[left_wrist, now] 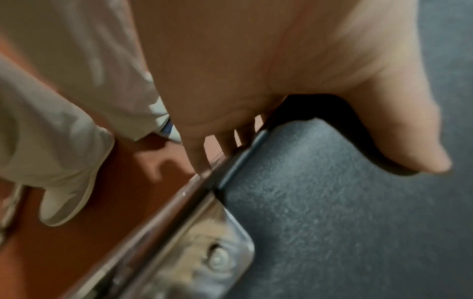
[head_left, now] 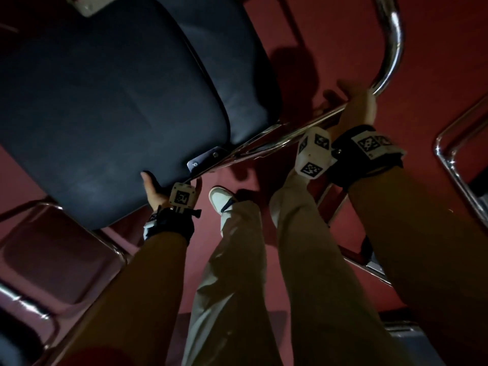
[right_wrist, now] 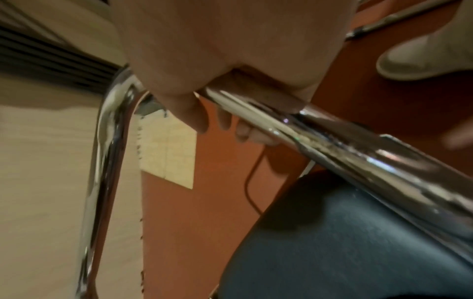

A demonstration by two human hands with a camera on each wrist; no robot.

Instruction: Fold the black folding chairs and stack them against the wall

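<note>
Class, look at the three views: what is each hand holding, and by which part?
Both hold one black padded folding chair. Left hand grips the cushion's corner edge, thumb on top; right hand wraps the chrome frame tube near its bend.

tan sleeves [head_left: 148,281], marker-tagged black wristbands [head_left: 369,151], white shoes [head_left: 220,198]

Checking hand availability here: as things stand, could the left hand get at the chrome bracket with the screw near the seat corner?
Probably not without letting go: the left hand grips the black seat edge, thumb on top. The bracket lies close along that edge, nothing covering it.
</note>
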